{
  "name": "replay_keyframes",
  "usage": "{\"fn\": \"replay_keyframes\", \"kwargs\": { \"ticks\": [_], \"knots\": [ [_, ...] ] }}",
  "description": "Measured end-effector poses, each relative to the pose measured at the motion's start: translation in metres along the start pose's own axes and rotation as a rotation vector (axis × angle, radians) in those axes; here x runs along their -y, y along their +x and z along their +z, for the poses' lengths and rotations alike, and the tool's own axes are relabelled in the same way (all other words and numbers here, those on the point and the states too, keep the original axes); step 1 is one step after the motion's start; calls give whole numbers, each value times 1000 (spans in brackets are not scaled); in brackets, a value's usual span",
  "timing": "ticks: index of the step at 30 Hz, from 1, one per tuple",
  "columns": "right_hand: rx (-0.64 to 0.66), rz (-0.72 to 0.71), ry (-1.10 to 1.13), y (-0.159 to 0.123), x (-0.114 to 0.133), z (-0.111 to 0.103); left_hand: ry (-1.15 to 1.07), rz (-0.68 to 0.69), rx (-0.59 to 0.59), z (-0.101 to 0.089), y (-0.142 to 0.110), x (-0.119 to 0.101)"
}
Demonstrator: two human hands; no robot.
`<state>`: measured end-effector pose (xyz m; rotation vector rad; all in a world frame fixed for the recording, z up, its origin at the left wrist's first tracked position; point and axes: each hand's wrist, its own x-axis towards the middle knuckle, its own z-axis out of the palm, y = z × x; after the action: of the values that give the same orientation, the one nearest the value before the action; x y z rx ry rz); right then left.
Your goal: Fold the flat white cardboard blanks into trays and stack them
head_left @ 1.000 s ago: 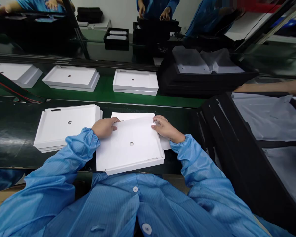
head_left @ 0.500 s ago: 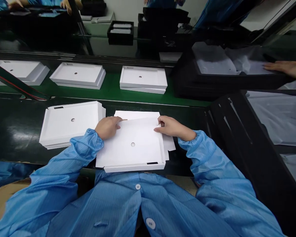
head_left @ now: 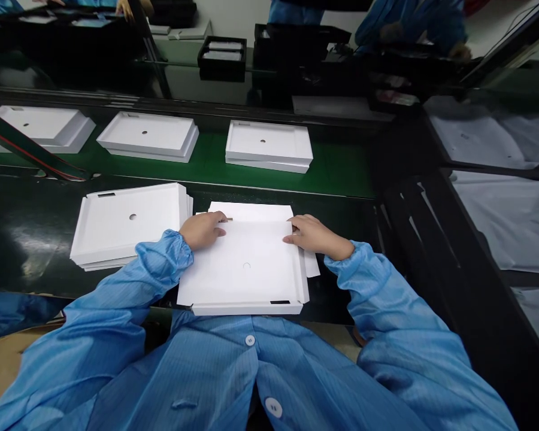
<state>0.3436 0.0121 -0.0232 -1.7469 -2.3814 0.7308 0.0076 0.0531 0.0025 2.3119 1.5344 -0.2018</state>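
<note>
A partly folded white cardboard tray (head_left: 247,284) lies directly before me, its near wall standing and a dark slot by its near right corner. The round hole in its floor shows only as a faint outline. At its far left corner, my left hand (head_left: 203,230) is closed on the far edge, forefinger pointing inward. My right hand (head_left: 314,233) pinches the far right corner between thumb and curled fingers. Beyond and right of the tray, more flat white cardboard (head_left: 256,211) sticks out from under it.
To the left is a stack of folded white trays (head_left: 132,233). Behind it, on a green strip (head_left: 341,170), stand several white tray pairs (head_left: 269,143). Black trays with translucent bags (head_left: 507,215) fill the right side. Co-workers in blue sleeves (head_left: 413,27) are across the bench.
Both hands have shifted slightly, still on the tray's far edge, and its hole has become faint. At right, the black tray has moved rightward and the co-worker's hand has left view.
</note>
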Motion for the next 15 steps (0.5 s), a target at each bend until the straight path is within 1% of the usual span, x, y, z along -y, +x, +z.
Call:
{"fn": "replay_keyframes", "kwargs": {
  "ticks": [3,5,7,9,11,13,15],
  "knots": [
    [-13,26,150,3,0,5,-7,-1,15,1,-3,5],
    [-22,47,177,4,0,7,-22,46,36,2,-5,9],
    [-31,43,119,5,1,10,-37,117,72,4,-6,15],
    [-12,10,60,6,2,11,-35,168,107,5,-6,18],
    [32,-27,37,7,4,13,-15,180,126,5,-6,19],
    [64,-42,13,7,6,14,8,163,132,5,-6,18],
    [60,-37,-19,7,10,16,24,160,126,6,-8,15]
  ]
}}
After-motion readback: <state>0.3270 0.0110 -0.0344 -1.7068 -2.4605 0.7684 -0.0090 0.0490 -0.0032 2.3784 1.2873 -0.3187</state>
